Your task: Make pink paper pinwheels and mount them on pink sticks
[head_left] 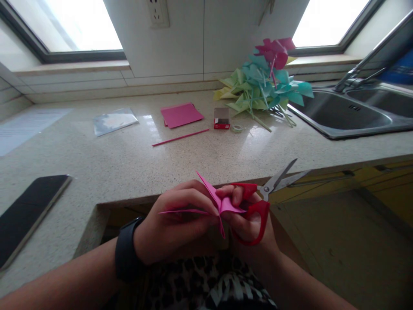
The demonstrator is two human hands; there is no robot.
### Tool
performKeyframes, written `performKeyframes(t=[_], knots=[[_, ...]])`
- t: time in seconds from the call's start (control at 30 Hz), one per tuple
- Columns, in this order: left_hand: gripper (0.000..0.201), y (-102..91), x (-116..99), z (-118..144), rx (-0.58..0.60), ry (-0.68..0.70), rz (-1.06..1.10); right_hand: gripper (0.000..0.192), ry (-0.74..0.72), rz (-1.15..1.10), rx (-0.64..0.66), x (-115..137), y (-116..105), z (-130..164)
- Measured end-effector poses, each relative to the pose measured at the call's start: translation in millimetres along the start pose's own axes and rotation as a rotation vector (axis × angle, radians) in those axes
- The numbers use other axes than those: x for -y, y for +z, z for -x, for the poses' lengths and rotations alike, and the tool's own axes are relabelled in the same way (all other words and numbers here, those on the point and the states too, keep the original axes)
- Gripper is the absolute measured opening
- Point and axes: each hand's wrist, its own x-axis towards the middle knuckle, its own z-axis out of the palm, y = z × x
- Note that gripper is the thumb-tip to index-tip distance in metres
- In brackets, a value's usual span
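Between my two hands, just in front of the counter's edge, is a folded piece of pink paper with several flaps standing out. My left hand, with a dark watch at the wrist, pinches its left side. The fingers of my right hand press on the paper's right side. Scissors with red handles hang on that same hand, its fingers through the loops. Their blades are apart and point up to the right, away from the paper. The underside of the paper is partly hidden by my fingers.
On the counter lie a pink paper stack, a thin pink stick, a small box, a tape roll, a clear packet and a phone. Paper pinwheels are heaped beside the sink.
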Motion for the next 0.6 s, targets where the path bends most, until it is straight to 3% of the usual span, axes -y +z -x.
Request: performKeyframes(t=[0.43,0.6], knots=[[0.017,-2.4,3.2,-0.3,0.009,0.025,-0.036,0.026,-0.013,0.056,-0.003,-2.3,-1.5,-1.0],[0.026,3.3,7.0,2.1,-0.041,-0.152,0.145,0.027,-0.017,0.095,-0.047,-1.1,-1.8,-1.6]])
